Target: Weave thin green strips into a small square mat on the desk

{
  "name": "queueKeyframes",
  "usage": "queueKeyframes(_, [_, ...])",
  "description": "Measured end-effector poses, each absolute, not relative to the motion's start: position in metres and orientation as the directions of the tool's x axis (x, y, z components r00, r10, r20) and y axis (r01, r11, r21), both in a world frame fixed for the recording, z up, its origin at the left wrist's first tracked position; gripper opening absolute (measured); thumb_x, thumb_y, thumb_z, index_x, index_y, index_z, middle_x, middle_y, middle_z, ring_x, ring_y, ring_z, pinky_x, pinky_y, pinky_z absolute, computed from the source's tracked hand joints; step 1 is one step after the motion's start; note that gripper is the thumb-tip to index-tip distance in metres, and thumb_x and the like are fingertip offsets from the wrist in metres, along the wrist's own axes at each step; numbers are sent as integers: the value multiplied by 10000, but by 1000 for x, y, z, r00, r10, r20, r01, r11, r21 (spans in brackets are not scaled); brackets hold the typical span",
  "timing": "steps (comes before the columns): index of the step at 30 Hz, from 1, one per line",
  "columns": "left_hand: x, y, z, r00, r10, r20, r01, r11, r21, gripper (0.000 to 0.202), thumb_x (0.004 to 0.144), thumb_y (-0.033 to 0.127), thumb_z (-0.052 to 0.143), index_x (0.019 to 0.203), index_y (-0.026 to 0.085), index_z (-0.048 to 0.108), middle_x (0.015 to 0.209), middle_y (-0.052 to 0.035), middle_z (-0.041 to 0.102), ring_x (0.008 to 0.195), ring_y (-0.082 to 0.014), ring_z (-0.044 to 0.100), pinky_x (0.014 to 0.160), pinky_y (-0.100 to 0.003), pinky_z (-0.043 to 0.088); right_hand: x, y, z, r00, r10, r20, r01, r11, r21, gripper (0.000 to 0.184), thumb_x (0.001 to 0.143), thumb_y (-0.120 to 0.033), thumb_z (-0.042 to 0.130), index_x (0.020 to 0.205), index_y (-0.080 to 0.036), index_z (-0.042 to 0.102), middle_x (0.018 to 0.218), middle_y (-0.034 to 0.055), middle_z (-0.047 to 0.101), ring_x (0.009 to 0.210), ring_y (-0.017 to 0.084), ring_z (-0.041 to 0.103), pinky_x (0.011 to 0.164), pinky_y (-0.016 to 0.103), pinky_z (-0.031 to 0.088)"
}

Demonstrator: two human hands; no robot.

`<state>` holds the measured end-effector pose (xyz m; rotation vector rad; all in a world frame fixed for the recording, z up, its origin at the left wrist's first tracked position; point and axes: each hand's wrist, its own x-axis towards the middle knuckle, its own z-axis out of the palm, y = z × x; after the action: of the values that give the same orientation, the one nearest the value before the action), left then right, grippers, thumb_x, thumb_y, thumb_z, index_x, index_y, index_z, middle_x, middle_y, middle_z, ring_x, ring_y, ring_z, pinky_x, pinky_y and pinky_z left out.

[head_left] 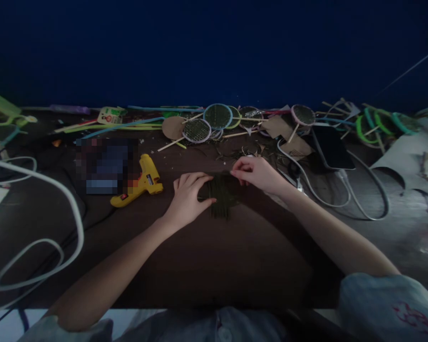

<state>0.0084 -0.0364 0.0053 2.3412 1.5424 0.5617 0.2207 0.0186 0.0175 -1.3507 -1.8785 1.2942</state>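
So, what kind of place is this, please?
Probably a handicraft worktable. A yellow glue gun lies on the dark table, small woven round fans on sticks line the back, and both hands work a dark woven piece.

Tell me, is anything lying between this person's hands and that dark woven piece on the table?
No. The left hand rests on the dark woven piece, and the right hand pinches its far edge. The yellow glue gun lies off to the left.
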Motion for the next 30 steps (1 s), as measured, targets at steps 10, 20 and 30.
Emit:
queueKeyframes(10, [8,-36,5,360,920,156,819,-392,420,439,736,311,654,1150,259,516,1169,-48,549,1098,-253,431,876,-386,308,221,20,17,-393,910,-133,465,72,-883,199,746,-367,560,727,-171,535,513,-27,529,464,88,492,469,228,384])
queueKeyframes(20, [8,-36,5,369,914,168,811,-405,422,431,737,314,652,1139,236,517,1160,-49,558,1084,-250,439,867,-383,306,223,21,15,-384,915,-126,451,66,-890,205,741,-374,563,728,-173,530,520,-29,523,473,89,489,469,232,384])
queueKeyframes(30, [8,-36,5,366,916,162,814,-400,420,434,735,307,654,1141,234,517,1165,-48,553,1086,-248,437,870,-382,306,225,21,15,-383,915,-124,450,67,-890,208,745,-376,561,738,-170,533,519,-26,525,480,92,501,470,230,392])
